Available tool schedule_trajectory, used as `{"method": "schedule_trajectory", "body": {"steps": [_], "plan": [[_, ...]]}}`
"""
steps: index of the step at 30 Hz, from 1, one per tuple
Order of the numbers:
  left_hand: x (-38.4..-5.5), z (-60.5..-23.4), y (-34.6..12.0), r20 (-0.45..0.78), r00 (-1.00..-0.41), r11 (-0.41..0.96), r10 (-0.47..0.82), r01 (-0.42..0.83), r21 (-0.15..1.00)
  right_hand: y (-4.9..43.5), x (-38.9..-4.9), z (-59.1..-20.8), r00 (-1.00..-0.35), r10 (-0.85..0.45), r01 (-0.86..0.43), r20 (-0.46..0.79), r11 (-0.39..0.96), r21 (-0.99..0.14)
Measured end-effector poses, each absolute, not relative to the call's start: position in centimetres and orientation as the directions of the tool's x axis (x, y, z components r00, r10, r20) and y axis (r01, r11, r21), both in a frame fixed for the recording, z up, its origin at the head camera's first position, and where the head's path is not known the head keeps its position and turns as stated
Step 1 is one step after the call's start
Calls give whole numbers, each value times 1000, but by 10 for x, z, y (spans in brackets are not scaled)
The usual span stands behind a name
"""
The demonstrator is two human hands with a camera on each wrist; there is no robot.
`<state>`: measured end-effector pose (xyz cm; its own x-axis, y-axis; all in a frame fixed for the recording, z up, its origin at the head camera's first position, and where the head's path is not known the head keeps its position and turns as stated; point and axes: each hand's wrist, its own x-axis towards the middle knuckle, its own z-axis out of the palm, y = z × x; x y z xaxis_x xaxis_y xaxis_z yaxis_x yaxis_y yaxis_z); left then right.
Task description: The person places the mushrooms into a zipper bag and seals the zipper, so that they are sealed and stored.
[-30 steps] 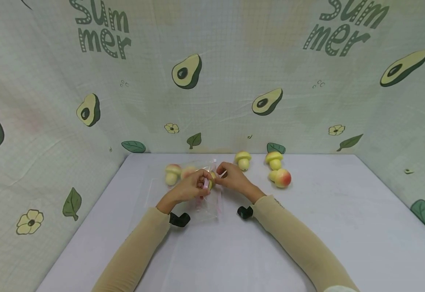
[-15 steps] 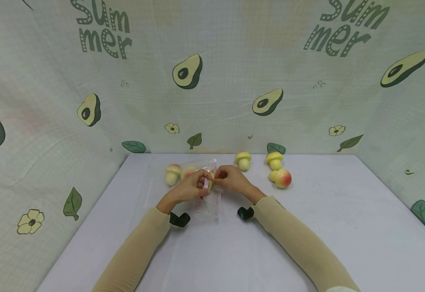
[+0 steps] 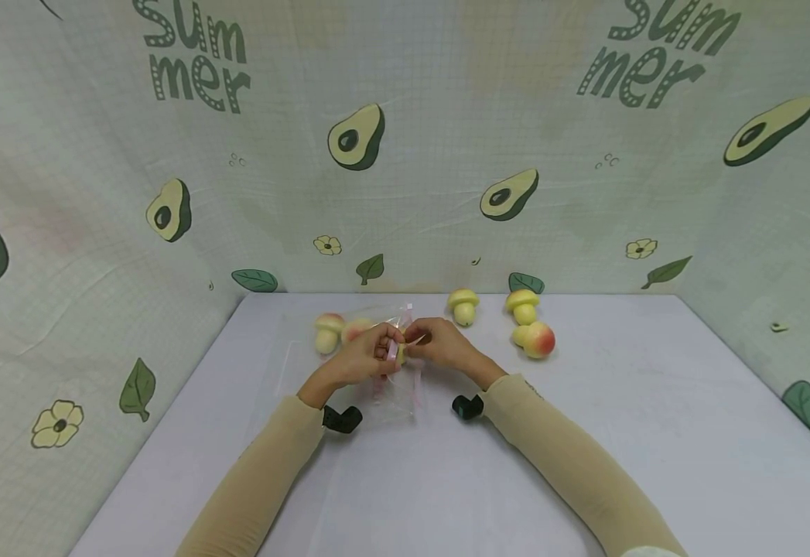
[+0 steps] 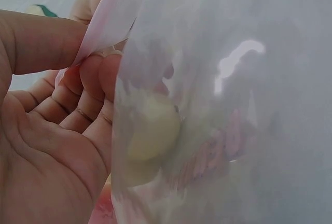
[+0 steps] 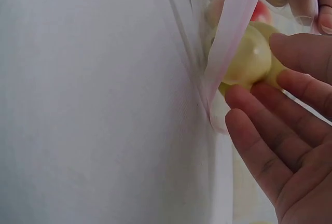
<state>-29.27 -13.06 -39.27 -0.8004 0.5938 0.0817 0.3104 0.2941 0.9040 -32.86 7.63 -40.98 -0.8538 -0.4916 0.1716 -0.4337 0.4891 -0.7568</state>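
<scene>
A clear zip bag (image 3: 396, 398) with pink edging lies at the middle left of the table. My left hand (image 3: 365, 357) pinches its pink-edged mouth between thumb and fingers, and the left wrist view shows the plastic hanging beside the palm. My right hand (image 3: 442, 345) holds a yellow toy mushroom (image 5: 249, 58) at the bag's mouth, thumb on one side and fingers beneath. Part of this mushroom is behind the pink strip. Through the plastic, the left wrist view shows a pale rounded shape (image 4: 153, 125).
At the left, a toy mushroom (image 3: 326, 343) and a pinkish-capped one (image 3: 356, 329) show through the bag. Right of the hands are two yellow mushrooms, one nearer (image 3: 463, 312) and one farther right (image 3: 523, 311), plus a red-capped one (image 3: 538, 340). A printed cloth (image 3: 432, 139) rises behind the table.
My right hand has shifted slightly left and toward me, its fingers closing in at the bag's mouth, and less of the yellow mushroom shows. My left hand stays in place.
</scene>
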Motion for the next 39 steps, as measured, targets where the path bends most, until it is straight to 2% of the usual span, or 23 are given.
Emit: {"method": "schedule_trajectory", "body": {"steps": [10,33,39], "plan": [[-293,-391,-131,81,-804,301,589,311,901,79,-329,-411,-812,-570,-436,125,451,-779],[-293,-389,-130,95,-796,257,598,303,917,75,-343,-408,-832,-533,-496,156,589,-638],[-291,-390,-130,78,-800,253,596,279,926,74,-346,-410,-840,-520,-487,155,593,-641]]}}
